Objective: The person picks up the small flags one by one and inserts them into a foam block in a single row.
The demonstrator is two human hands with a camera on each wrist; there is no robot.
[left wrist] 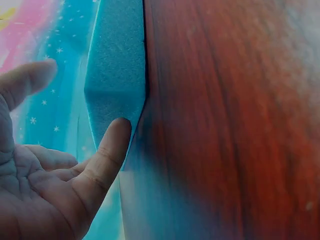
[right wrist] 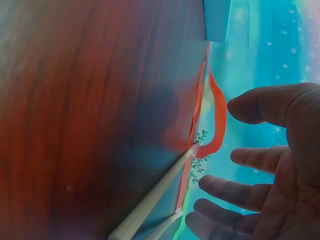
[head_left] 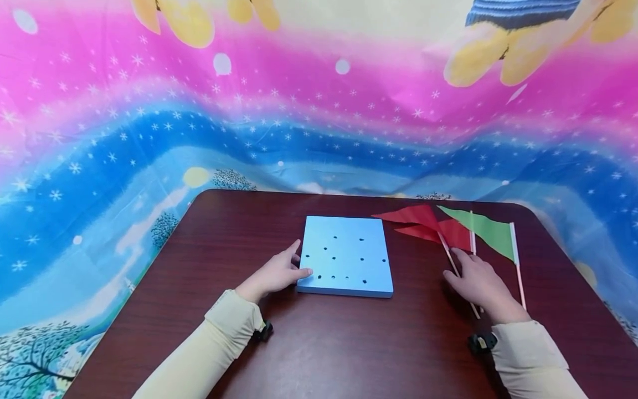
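Note:
A light blue foam block (head_left: pixel 344 227) with several dark holes in its top lies flat on the table. My left hand (head_left: pixel 273 275) is at the block's left side, its thumb over the near left corner; in the left wrist view a straight finger touches or nearly touches the block's side (left wrist: pixel 117 55). To the right lie two red pennant flags (head_left: pixel 413 216) and a green pennant flag (head_left: pixel 493 233) on thin sticks. Over the red flags' sticks hovers my right hand (head_left: pixel 480 285), fingers loosely spread. In the right wrist view a wooden stick (right wrist: pixel 155 195) passes beside the fingers, not gripped.
The dark reddish-brown table (head_left: pixel 214 233) has rounded far corners. Behind and around it hangs a pink and blue cloth (head_left: pixel 299 100) printed with snowflakes. A small black device (head_left: pixel 482 342) sits at the right wrist and another (head_left: pixel 264 331) at the left.

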